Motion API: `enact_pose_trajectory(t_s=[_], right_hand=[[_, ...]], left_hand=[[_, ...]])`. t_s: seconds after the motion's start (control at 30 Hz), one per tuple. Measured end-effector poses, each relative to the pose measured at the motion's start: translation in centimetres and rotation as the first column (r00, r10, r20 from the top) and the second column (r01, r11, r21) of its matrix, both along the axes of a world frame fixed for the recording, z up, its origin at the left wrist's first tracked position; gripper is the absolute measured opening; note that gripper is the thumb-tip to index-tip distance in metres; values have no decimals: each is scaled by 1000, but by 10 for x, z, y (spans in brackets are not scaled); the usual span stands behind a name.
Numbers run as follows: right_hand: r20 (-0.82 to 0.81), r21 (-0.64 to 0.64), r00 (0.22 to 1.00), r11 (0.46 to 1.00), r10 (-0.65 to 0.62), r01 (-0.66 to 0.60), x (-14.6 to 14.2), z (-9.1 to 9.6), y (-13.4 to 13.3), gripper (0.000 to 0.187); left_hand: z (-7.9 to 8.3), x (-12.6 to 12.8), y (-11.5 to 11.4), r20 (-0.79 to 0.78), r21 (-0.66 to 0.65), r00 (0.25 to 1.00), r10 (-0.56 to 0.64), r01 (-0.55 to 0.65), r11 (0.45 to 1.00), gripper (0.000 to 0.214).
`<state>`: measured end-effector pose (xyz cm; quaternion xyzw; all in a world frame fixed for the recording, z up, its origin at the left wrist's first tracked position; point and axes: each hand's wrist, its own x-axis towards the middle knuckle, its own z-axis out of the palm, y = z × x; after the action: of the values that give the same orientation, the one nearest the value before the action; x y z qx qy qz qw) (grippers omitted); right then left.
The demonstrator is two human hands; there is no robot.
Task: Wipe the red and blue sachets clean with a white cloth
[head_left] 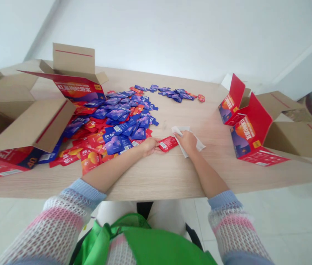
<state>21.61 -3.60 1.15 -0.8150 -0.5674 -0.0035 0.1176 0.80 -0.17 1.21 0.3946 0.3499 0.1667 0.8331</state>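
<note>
A red sachet (pixel 167 143) lies on the wooden table (pixel 172 176) between my hands. My left hand (pixel 150 145) pinches its left end, fingers closed on it. My right hand (pixel 186 141) is closed around a white cloth (pixel 182 129) that spreads out under and past it, touching the sachet's right end. A big heap of blue and red sachets (pixel 114 121) lies just left of my left hand.
Open cardboard cartons (pixel 28 125) with red printed sides stand at the left. Two red printed boxes (pixel 248 134) and brown cartons (pixel 296 136) stand at the right. A smaller cluster of sachets (pixel 176 94) lies at the table's far side.
</note>
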Motion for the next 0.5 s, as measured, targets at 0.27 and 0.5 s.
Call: enact_pose_trajectory(t_s=[0.27, 0.5], right_hand=[[-6, 96, 997, 992, -81, 81, 18, 11, -8, 59], [19, -6, 987, 987, 161, -160, -26, 3, -15, 55]], left_hand=[[-7, 3, 6, 18, -39, 994, 107, -106, 994, 31], [2, 2, 6, -32, -105, 998, 56, -59, 993, 23]])
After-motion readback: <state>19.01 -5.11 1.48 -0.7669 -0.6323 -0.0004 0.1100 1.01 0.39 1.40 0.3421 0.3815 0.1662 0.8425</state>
